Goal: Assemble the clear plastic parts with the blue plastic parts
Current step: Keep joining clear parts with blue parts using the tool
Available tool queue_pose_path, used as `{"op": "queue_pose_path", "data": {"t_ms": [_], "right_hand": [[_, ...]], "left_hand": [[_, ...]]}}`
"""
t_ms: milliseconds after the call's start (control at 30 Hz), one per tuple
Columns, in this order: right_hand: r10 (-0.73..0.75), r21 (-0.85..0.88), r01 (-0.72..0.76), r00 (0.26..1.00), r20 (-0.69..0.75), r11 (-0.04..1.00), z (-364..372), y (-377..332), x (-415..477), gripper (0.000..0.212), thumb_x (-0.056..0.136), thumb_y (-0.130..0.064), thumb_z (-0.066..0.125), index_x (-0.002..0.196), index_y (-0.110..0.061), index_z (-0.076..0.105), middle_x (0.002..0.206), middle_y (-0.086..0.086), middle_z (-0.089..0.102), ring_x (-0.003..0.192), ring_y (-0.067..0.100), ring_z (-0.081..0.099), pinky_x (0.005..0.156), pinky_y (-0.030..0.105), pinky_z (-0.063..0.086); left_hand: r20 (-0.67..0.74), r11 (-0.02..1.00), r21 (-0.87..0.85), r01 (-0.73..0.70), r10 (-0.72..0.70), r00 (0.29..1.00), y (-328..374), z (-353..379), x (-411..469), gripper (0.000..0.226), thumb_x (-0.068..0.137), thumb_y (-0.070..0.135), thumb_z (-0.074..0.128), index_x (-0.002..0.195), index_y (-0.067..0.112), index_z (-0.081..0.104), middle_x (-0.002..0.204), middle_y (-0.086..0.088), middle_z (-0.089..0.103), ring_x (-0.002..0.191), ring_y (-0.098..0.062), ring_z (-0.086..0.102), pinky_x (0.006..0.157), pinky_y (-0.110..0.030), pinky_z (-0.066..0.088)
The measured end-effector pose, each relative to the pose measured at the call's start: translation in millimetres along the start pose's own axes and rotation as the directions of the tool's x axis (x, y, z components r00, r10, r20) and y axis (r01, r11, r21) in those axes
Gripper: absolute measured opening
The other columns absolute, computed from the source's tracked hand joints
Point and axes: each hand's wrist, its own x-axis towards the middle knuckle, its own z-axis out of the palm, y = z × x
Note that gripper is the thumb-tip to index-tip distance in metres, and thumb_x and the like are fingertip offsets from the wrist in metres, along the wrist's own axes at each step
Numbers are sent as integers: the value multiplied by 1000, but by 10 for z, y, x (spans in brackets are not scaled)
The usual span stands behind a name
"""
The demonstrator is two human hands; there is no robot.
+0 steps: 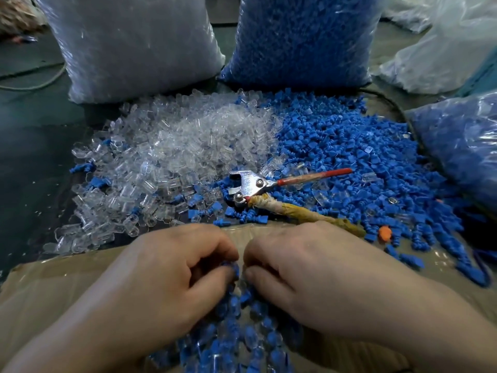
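Two heaps of loose parts on the dark table (pixel 32 146): clear plastic parts (pixel 172 154) just left of the pliers (pixel 258 187), blue plastic parts (pixel 357 157) right of and behind the pliers, the two heaps meeting and mixing around the tool's metal head. Nearer than the pliers, between the wrists, a spill of joined pieces (pixel 242 340), blue inside clear, lying in a cardboard box (pixel 53 286). Directly in front of the pliers, both hands curled inward, knuckles up, fingertips almost touching. Left hand (pixel 172 267) closed narrowly on a small blue piece (pixel 233 267) at thumb and forefinger. Right hand (pixel 301 267) pinched tight as well, fingers folded under; contents hidden, so cannot tell what sits in that grip. Pliers lying flat on the blue heap, jaws toward the clear heap, one handle red, the other wrapped in yellowed tape and running down to just behind the right hand. One orange bit (pixel 385 233) right of the taped handle. Behind the pliers, upright, a bag of clear parts (pixel 134 44) on the left and a bag of blue parts (pixel 304 39) touching the far edge of the heaps. Far right of the pliers, another bag of blue pieces (pixel 462 146) lying slumped.
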Motion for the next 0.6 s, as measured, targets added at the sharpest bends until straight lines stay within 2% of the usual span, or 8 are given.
{"op": "queue_pose_path", "data": {"t_ms": [67, 133, 200, 267, 333, 433, 500, 600], "right_hand": [[-17, -8, 17, 1000, 20, 1000, 9, 4, 1, 30, 97, -48, 34, 99, -27, 56, 94, -4, 61, 87, 21, 57, 79, 43, 52], [-20, 8, 20, 1000, 12, 1000, -1, 8, -1, 33, 95, -51, 35, 95, -27, 57, 91, -5, 62, 85, 20, 58, 77, 42, 51], [15, 26, -14, 999, -41, 1000, -17, 32, 10, 39, 91, -58, 33, 88, -27, 56, 83, -8, 60, 77, 14, 56, 71, 39, 51], [95, 67, -88, 988, -122, 994, -8, 84, 44, 38, 88, -62, 34, 83, -30, 53, 78, -13, 56, 70, 4, 53, 66, 32, 51], [146, 50, -138, 967, -208, 989, 24, 119, 82, 30, 90, -61, 37, 93, -35, 52, 86, -16, 52, 74, 3, 52, 69, 31, 51], [148, -45, -170, 939, -309, 984, 85, 129, 154, 34, 94, -58, 39, 118, -36, 48, 103, -13, 49, 82, 13, 53, 67, 36, 50], [124, -85, -160, 937, -327, 984, 110, 111, 215, 35, 95, -55, 38, 121, -34, 47, 108, -10, 49, 81, 15, 50, 60, 33, 44], [46, -126, -81, 964, -263, 989, 141, 66, 304, 26, 97, -41, 43, 121, -32, 47, 108, -8, 47, 90, 17, 50, 60, 32, 35]], "left_hand": [[30, 998, 6, -58, 57, 998, 13, 1, 2, 17, 78, 50, 56, 92, 43, 63, 85, 25, 64, 74, 2, 64, 60, -26, 55], [36, 996, 24, -82, 81, 996, 28, 2, 6, 15, 81, 52, 56, 92, 43, 63, 84, 26, 63, 74, 3, 63, 58, -26, 54], [-31, 999, 49, -15, 17, 999, 23, 3, 10, 16, 83, 56, 54, 91, 45, 62, 84, 29, 64, 72, 6, 63, 53, -17, 49], [-155, 991, 79, 110, -97, 983, -22, 10, 20, 14, 84, 58, 55, 91, 47, 59, 86, 31, 63, 74, 10, 61, 48, -13, 44], [-273, 973, 84, 217, -187, 944, -74, 25, 49, 21, 79, 59, 55, 96, 46, 57, 77, 21, 60, 67, 5, 59, 53, -17, 45], [-313, 923, 190, 336, -267, 912, -95, 43, 105, 45, 75, 68, 53, 112, 42, 56, 89, 26, 50, 73, 3, 54, 60, -26, 46], [-297, 892, 295, 343, -256, 920, -77, 58, 116, 51, 75, 70, 51, 118, 42, 59, 96, 26, 46, 77, -1, 53, 63, -27, 44], [-257, 895, 349, 277, -193, 947, -71, 72, 121, 46, 79, 58, 54, 116, 36, 68, 100, 18, 59, 81, -6, 51, 65, -27, 38]]}}
